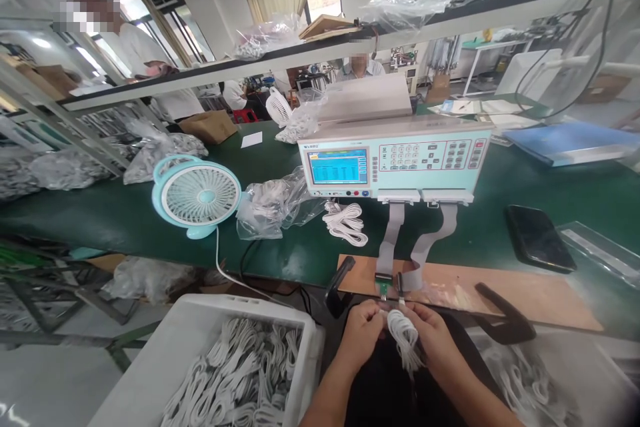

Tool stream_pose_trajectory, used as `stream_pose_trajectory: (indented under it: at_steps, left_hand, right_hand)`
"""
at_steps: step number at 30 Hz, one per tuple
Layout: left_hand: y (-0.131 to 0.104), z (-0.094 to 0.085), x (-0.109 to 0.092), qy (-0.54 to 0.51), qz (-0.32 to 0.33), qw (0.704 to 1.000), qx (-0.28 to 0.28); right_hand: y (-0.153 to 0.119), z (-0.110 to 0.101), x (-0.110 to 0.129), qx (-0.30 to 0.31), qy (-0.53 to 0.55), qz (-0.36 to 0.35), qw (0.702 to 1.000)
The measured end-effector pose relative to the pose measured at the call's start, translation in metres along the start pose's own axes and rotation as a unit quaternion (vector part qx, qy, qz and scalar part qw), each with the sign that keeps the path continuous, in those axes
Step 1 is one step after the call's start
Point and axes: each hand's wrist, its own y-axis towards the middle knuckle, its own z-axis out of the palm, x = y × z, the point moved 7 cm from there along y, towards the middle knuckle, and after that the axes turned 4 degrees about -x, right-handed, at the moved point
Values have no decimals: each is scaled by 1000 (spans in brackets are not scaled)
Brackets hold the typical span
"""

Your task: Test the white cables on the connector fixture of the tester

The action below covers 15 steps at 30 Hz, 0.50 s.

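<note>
A coiled white cable (pixel 403 333) hangs between my two hands at the front edge of the bench. My left hand (pixel 364 333) is closed in a pinch near one cable end, beside a small green circuit board (pixel 383 285). On the other side of the coil, my right hand (pixel 429 333) pinches near a connector, its fingertips partly hidden. Two grey ribbon cables (pixel 391 240) run down from a tester (pixel 390 157) with a lit blue screen to the connectors just above my hands.
A white bin (pixel 235 303) of coiled cables stands at lower left. Black clamps (pixel 505 313) hold a wooden board (pixel 480 287) at the bench edge. A fan (pixel 200 195), bagged cables (pixel 273 203), a loose coil (pixel 346 222) and a phone (pixel 540 238) lie around. People are beyond the shelf.
</note>
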Motion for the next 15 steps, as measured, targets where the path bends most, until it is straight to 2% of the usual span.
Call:
stream_pose_trajectory:
  at_steps: [6,12,15]
  left_hand:
    - [8,1,15,-22,-5,997,-72]
    - [8,2,15,-76,-13,989,-124]
    - [8,3,16,-62,-10,985,-160]
  right_hand:
    - [-7,7,11,19,-31,-2,999]
    - [-5,3,12,5,-38,-12,999]
    - [-3,3,10,3,-39,-2,999]
